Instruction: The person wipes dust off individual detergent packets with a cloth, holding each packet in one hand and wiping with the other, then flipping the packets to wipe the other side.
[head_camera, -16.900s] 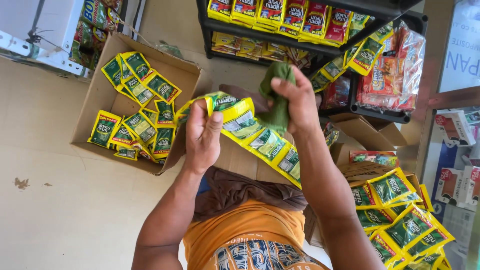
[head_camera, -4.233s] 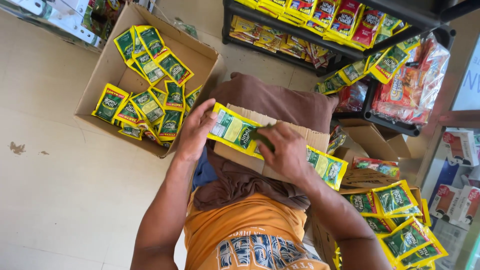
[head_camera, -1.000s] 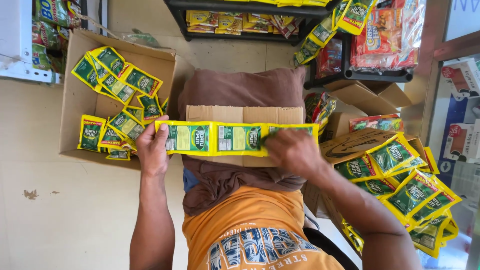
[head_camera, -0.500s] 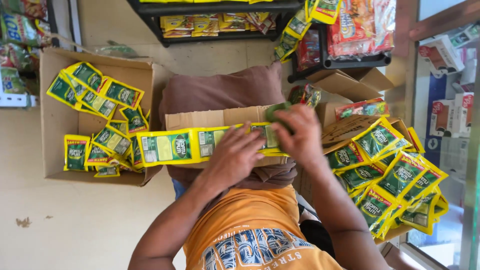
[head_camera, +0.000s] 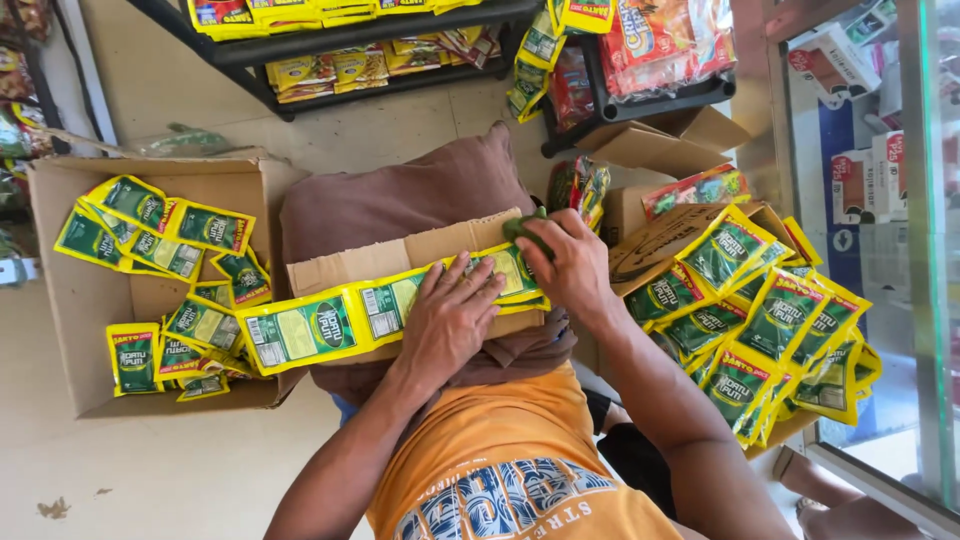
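Note:
A long strip of yellow-and-green sachets (head_camera: 310, 330) lies across a flat piece of cardboard (head_camera: 400, 258) on my lap, which a brown cloth (head_camera: 400, 200) covers. My left hand (head_camera: 450, 320) rests flat on the strip with fingers spread, pressing it onto the cardboard. My right hand (head_camera: 565, 265) is just to its right, fingers curled over the strip's right end. A small dark green object (head_camera: 525, 228) sits at its fingertips. The strip's left end hangs free over the cardboard's edge.
An open cardboard box (head_camera: 70, 300) of loose sachets (head_camera: 180, 240) stands at the left. Another box (head_camera: 660, 240) at the right overflows with sachet strips (head_camera: 770, 330). A black shelf rack (head_camera: 400, 35) with snack packets runs along the top. A glass cabinet (head_camera: 900, 250) is at the far right.
My left hand let go of the strip's left end and slid right, now lying flat beside my right hand. The view has shifted to the right.

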